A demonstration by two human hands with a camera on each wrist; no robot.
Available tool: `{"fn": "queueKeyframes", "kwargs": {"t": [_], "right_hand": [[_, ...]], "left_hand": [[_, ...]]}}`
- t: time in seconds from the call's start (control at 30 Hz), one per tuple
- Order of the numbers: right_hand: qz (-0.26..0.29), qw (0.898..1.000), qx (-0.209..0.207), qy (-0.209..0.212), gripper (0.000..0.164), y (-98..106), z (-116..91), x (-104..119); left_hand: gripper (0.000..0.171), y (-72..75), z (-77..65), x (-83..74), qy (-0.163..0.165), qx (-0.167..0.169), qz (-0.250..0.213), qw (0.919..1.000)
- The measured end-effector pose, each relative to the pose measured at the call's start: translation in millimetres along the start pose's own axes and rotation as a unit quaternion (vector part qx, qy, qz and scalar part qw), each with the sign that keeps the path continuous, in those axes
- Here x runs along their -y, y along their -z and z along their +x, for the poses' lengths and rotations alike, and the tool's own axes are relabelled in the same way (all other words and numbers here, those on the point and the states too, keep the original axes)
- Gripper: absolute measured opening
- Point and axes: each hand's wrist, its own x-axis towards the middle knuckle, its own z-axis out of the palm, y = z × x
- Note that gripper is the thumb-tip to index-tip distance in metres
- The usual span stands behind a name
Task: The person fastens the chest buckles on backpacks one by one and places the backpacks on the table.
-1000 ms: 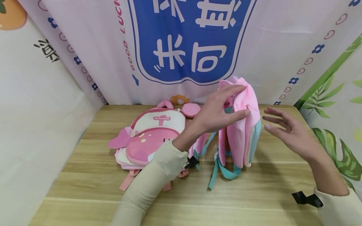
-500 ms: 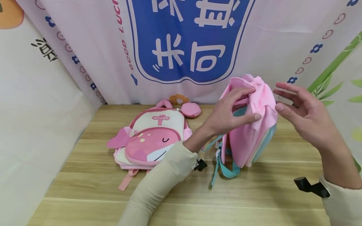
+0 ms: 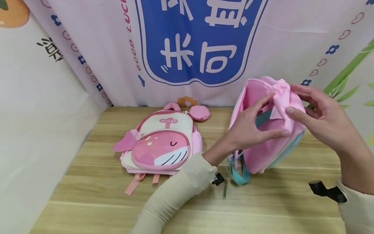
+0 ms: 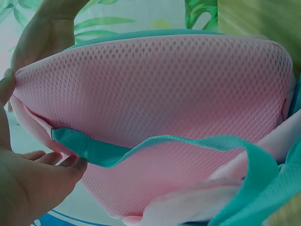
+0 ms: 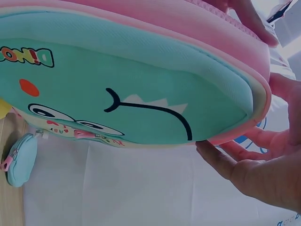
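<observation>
My left grip [image 3: 245,130] pinches an edge of the pink-and-teal backpack [image 3: 263,153]; my right grip [image 3: 327,120] holds its raised end. It tilts over the surface [image 3: 251,211], right of the whale backpack [image 3: 166,146], which lies flat; I judge the handling partway, release not yet done

Had decent room on the surface [image 3: 76,208] by its near left corner, plus a gap toward the far edge between the whale backpack [image 3: 163,148] and pink backpack [image 3: 260,157]. Left arm [image 3: 178,188] blocked that from the near edge; curtain [image 3: 280,48] walled the far side.
</observation>
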Motion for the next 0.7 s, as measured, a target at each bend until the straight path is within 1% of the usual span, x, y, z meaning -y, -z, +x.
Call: {"fn": "queueKeyframes", "kwargs": {"t": [0.1,0.27,0.37,0.5,0.6,0.7], "right_hand": [[-0.011,1.000,0.003,-0.014,0.064,3.1,-1.3,-2.2],[-0.023,1.000,0.007,-0.011,0.063,7.9,-3.2,-6.7],[-0.027,1.000,0.004,-0.016,0.062,11.7,-5.1,-9.9],[-0.034,0.999,-0.006,-0.027,0.059,16.6,-7.8,-15.0],[-0.044,0.999,-0.020,-0.017,0.057,19.2,-9.4,-19.8],[-0.048,0.998,-0.036,-0.001,0.055,21.3,-10.9,-25.8]], "left_hand": [[0.103,-1.1,-1.4,0.7,0.003,-0.004,0.016,0.9999],[0.100,1.5,-5.4,3.4,0.009,-0.003,0.038,0.9993],[0.098,4.7,-8.5,5.7,0.005,-0.004,0.039,0.9992],[0.094,10.8,-13.1,11.3,0.008,-0.026,0.039,0.9989],[0.089,14.5,-15.4,19.0,0.016,-0.049,0.039,0.9979],[0.085,15.5,-16.9,29.7,0.025,-0.060,0.046,0.9968]]}}
